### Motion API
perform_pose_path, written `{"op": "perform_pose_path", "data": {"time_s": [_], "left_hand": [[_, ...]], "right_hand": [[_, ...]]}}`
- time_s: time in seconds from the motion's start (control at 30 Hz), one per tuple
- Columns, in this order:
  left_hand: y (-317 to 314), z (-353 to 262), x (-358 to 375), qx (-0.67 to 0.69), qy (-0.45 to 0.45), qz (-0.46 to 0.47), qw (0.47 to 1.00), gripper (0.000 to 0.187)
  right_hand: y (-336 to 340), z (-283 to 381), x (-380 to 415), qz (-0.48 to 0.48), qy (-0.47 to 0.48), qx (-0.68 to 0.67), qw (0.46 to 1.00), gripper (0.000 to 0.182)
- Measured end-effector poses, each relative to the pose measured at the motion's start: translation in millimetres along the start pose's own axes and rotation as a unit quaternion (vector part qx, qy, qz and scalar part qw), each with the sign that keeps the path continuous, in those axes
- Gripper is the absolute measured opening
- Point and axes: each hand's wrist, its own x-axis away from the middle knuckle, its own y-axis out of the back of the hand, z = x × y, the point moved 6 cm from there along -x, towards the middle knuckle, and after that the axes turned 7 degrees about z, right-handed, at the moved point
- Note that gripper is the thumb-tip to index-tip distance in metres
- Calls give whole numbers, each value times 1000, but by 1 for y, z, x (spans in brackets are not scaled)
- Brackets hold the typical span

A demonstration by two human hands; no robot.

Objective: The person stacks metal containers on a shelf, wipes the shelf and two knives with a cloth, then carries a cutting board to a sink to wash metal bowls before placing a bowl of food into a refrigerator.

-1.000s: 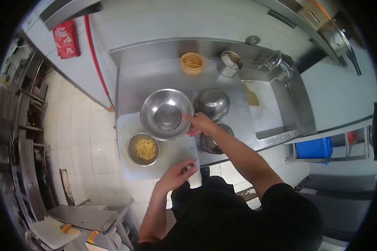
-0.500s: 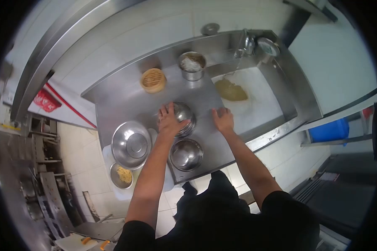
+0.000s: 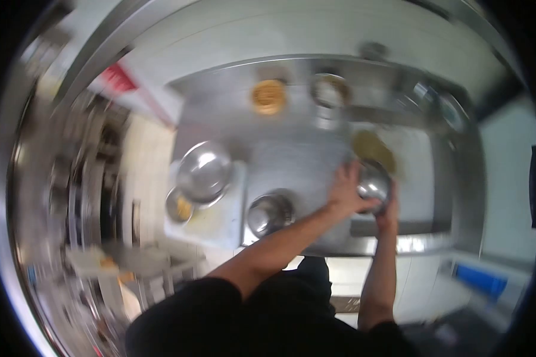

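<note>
My left hand (image 3: pixel 345 191) and my right hand (image 3: pixel 390 205) are closed around a shiny metal bowl (image 3: pixel 374 185), left hand on its near-left side, right hand on its right side. It is held over the left part of the sink (image 3: pixel 414 178), and whether more bowls are nested with it cannot be made out. On the steel counter (image 3: pixel 298 154), left of my left forearm, sit other metal bowls (image 3: pixel 269 215), blurred. Brownish matter (image 3: pixel 375 149) lies in the sink just beyond the held bowl.
Toward the back stand a round bamboo steamer (image 3: pixel 268 97) and a metal pot (image 3: pixel 327 98) with whitish contents. A large metal bowl (image 3: pixel 205 172) and a small bowl of yellow shreds (image 3: pixel 180 205) are on a white board (image 3: pixel 220 229). The tap (image 3: pixel 421 92) is behind the sink.
My left hand has gone from the bowl stack on the counter to the sink. Both hands now hold a metal bowl there. The camera view has shifted and blurred.
</note>
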Motion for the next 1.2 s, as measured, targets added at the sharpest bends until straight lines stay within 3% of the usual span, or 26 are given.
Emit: {"op": "perform_pose_path", "data": {"time_s": [0.13, 0.23, 0.33, 0.4, 0.47, 0.53, 0.6, 0.63, 0.7, 0.73, 0.8, 0.83, 0.93, 0.97, 1.03, 1.07, 1.13, 1.2], "left_hand": [[39, 6, 27, 189, -22, -6, 982, 137], [77, 22, 56, 251, -32, -33, 967, 137], [144, 52, 91, 249, -63, -69, 964, 137], [191, 84, 123, 186, -37, -155, 970, 139], [240, 118, 160, 106, -27, -250, 962, 141], [271, 162, 194, 165, 2, -324, 932, 142], [288, 212, 216, 113, 47, -400, 908, 134], [294, 232, 229, 87, 69, -433, 895, 130], [302, 254, 251, -110, 158, -409, 892, 107], [304, 263, 259, -207, 194, -388, 877, 96], [316, 238, 296, -204, 115, -388, 892, 67], [318, 227, 314, -200, 75, -383, 898, 52], [307, 237, 333, -66, 51, -404, 911, 27], [304, 242, 334, -68, 37, -426, 901, 21], [289, 246, 331, 129, 66, -358, 922, 21], [281, 248, 328, 223, 83, -321, 917, 21], [242, 252, 309, 267, 98, -185, 941, 46], [198, 246, 280, 229, 97, -115, 962, 80]], "right_hand": [[-82, 57, 30, 15, 49, 203, 978, 55], [-149, 71, 51, 37, 112, 388, 914, 49], [-244, 55, 75, 131, 166, 537, 817, 48], [-311, 24, 89, 222, 198, 533, 792, 47], [-378, -12, 109, 308, 250, 554, 732, 50], [-439, -54, 125, 382, 283, 601, 642, 54], [-487, -101, 133, 448, 281, 627, 572, 54], [-505, -126, 134, 480, 307, 643, 512, 52], [-520, -177, 129, 528, 348, 672, 386, 48], [-517, -201, 126, 547, 355, 672, 351, 46], [-503, -242, 124, 584, 359, 672, 280, 43], [-498, -251, 129, 592, 352, 666, 287, 39], [-484, -275, 142, 604, 364, 674, 220, 43], [-479, -276, 143, 591, 366, 684, 222, 41], [-479, -260, 148, 564, 376, 702, 220, 38], [-479, -237, 155, 533, 421, 678, 281, 37], [-464, -181, 171, 465, 511, 609, 390, 37], [-405, -140, 142, 309, 459, 658, 510, 37]]}}
